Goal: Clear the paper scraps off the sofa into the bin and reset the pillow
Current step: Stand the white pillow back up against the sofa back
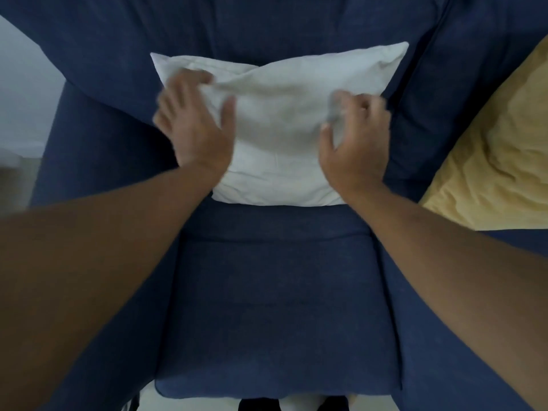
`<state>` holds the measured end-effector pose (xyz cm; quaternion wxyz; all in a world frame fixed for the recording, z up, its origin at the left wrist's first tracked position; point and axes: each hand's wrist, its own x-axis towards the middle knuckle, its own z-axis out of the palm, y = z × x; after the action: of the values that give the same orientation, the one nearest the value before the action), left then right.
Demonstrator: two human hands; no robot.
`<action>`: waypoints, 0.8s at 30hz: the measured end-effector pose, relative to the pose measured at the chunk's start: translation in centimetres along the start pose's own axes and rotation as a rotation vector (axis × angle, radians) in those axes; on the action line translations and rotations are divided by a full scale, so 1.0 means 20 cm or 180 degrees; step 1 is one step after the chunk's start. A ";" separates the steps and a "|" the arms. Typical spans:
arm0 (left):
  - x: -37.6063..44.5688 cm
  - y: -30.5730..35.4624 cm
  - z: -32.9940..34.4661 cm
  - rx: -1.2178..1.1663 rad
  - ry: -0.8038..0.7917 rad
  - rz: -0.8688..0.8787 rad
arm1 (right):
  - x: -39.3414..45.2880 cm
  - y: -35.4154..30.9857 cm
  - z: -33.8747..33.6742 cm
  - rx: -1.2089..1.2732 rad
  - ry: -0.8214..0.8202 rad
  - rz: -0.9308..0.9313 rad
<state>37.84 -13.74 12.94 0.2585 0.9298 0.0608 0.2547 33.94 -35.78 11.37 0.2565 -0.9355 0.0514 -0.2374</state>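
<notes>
Against the blue sofa [275, 307] back at twelve o'clock leans a creased white pillow [278, 126]; left hand [197, 126] spread flat on it, right hand [355, 140] fingers curled, blurred, grip unclear.

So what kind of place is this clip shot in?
Most likely a home living room. A dark blue sofa fills the view, with a white pillow propped against its backrest under both hands, and a yellow cushion on the next seat.

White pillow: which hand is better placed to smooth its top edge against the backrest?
Left hand, probably. Its fingers lie spread near the white pillow top edge; the right hand sits lower, fingers curled.
</notes>
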 end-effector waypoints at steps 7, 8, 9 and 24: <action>-0.09 0.10 0.18 0.1253 -0.1630 0.1583 | -0.01 -0.08 0.17 -0.0831 -0.0929 -0.1013; -0.04 0.12 0.19 0.1343 -0.1761 0.1486 | 0.03 -0.07 0.17 -0.1026 -0.0998 -0.1021; 0.00 0.12 0.20 0.1444 -0.1857 0.1449 | 0.08 -0.04 0.17 -0.1224 -0.1047 -0.1048; 0.35 -0.19 -0.08 0.2466 -0.1759 0.0428 | 0.46 0.25 -0.12 -0.1514 -0.1669 -0.0219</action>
<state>43.23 -8.07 15.28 -0.1175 0.9925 0.0200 -0.0272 40.96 -43.15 14.55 0.0278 -0.9994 0.0061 0.0209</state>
